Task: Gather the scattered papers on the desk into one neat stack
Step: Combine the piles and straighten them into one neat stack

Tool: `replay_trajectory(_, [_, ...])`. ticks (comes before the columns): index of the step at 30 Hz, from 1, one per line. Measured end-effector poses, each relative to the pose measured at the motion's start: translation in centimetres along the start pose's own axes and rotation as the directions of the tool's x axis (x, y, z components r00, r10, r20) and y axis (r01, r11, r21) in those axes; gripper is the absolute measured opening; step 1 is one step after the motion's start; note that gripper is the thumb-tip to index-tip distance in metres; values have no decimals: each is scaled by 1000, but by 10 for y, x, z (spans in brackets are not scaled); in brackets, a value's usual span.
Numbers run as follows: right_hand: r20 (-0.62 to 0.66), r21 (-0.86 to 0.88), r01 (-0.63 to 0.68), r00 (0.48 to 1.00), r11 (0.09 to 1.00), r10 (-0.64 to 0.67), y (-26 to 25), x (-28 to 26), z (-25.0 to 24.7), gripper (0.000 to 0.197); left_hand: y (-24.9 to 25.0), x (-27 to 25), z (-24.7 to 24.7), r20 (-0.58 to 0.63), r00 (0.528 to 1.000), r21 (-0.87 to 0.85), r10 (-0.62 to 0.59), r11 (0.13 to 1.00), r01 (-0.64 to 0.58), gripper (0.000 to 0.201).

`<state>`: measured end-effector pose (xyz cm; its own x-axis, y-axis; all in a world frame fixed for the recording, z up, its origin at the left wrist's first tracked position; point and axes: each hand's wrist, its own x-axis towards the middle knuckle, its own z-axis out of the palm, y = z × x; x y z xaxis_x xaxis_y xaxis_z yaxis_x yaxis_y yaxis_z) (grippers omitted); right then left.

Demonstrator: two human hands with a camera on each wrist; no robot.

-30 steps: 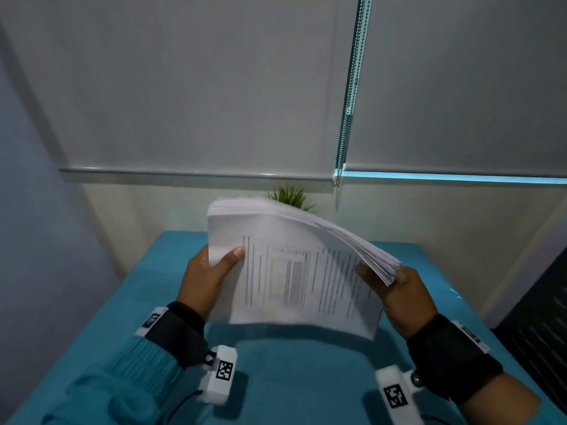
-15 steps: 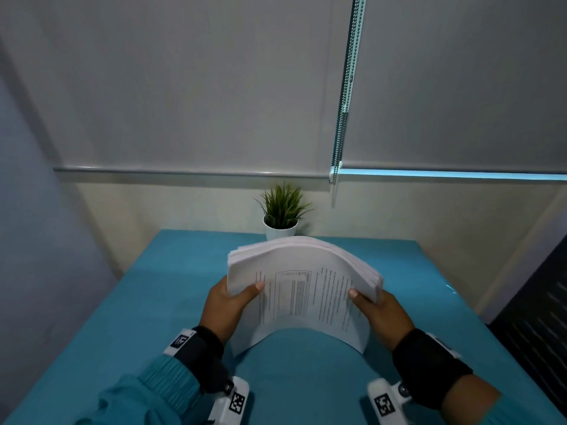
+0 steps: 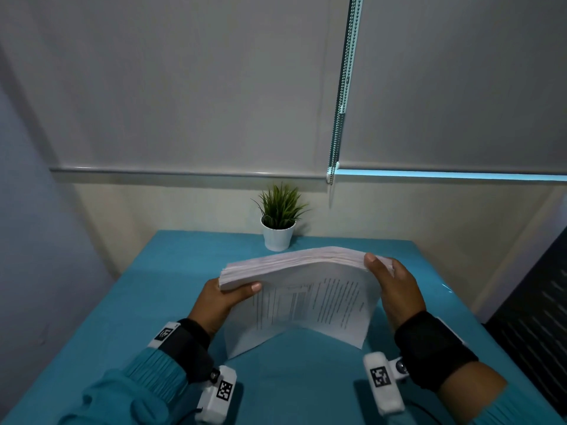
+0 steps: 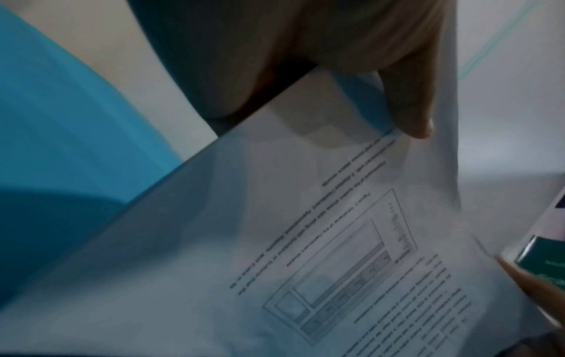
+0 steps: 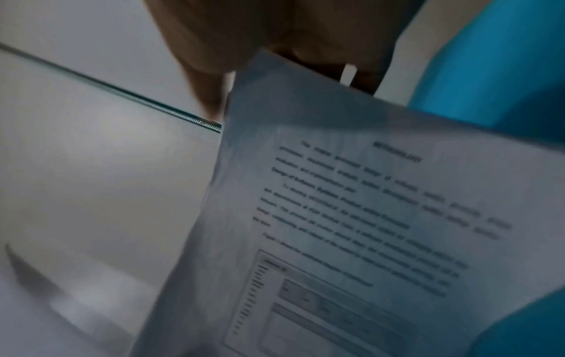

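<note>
**Both hands on the stack, standing it on the table**

Here we are over the teal table (image 3: 171,302), and the stack of papers (image 3: 306,289) is up on its lower edge near the middle, bowed into an arch between two hands. The left hand (image 3: 214,302) grips the left end, thumb laid across the printed front sheet, the other fingers hidden behind the pile. The right hand (image 3: 399,292) clamps the right end, thumb hooked over the top edge, fingers wrapped round the back. The front page shows lines of text and a boxed figure; the wrist views are blurred, but the left thumb (image 4: 409,106) is plainly pressed on that page, and the right fingers (image 5: 211,91) curl at the sheet's edge. Behind the stack, by the wall, stands a small potted plant (image 3: 278,219), well apart from the papers. Roller blinds (image 3: 184,87) hang above.
</note>
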<state>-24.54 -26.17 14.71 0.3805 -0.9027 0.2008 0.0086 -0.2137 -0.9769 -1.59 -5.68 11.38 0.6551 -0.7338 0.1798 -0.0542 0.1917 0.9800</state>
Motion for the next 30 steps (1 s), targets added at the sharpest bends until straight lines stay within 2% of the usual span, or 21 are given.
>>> replay_trajectory(2, [-30, -53, 3, 1000, 999, -4, -1, 4, 1, 26, 1, 0, -1, 20, 1000, -55, -22, 998, 24, 71])
replay_trajectory(7, [-29, -34, 44, 999, 998, -45, -7, 2, 3, 28, -1, 3, -14, 41, 997, -131, -67, 989, 72, 77])
replay_trajectory(9, [-31, -41, 38, 999, 998, -39, -5, 3, 2, 24, -5, 4, -18, 69, 994, -99, -89, 990, 96, 77])
replay_trajectory(11, [-54, -32, 28, 998, 999, -30, -3, 7, 0, 22, -8, 2, -17, 110, 989, 3, -97, 995, 97, 76])
replay_trajectory(13, [-64, -41, 60, 996, 997, -63, -4, 8, -2, 29, -10, 1, -16, 137, 987, 69, -89, 994, 81, 74])
replay_trajectory(16, [74, -274, 150, 988, 950, -135, -12, 7, -3, 37, -11, 2, -15, 128, 987, 59, -97, 994, 90, 68])
replay_trajectory(18, [135, -433, 263, 965, 862, -226, -22, 5, -6, 45, -12, 3, -14, 136, 985, 35, -104, 994, 100, 68])
replay_trajectory(19, [149, -499, 347, 937, 795, -315, -28, 4, -7, 51, -12, 3, -13, 141, 984, 17, -110, 994, 108, 69])
replay_trajectory(21, [228, -603, 522, 837, 603, -497, -44, -1, -4, 61, -11, 3, -11, 141, 982, -24, -126, 991, 130, 70])
replay_trajectory(22, [302, -630, 588, 787, 507, -538, -49, -6, -1, 66, -11, 3, -11, 143, 981, -37, -130, 990, 137, 71])
replay_trajectory(23, [399, -640, 643, 746, 420, -533, -51, -12, 4, 70, -10, 2, -11, 150, 980, -45, -131, 989, 139, 72])
replay_trajectory(25, [609, -649, 722, 682, 241, -405, -44, -23, 13, 75, -10, 0, -12, 167, 977, -51, -134, 988, 145, 74])
replay_trajectory(27, [684, -683, 724, 681, 96, -262, -30, -28, 18, 84, -8, -2, -12, 186, 972, -51, -140, 987, 152, 70])
replay_trajectory(29, [636, -722, 686, 706, 82, -312, -25, -27, 17, 90, -6, -2, -12, 196, 969, -47, -151, 986, 163, 69])
replay_trajectory(30, [621, -724, 684, 703, 91, -346, -26, -26, 16, 92, -6, 0, -12, 194, 968, -46, -159, 984, 171, 70])
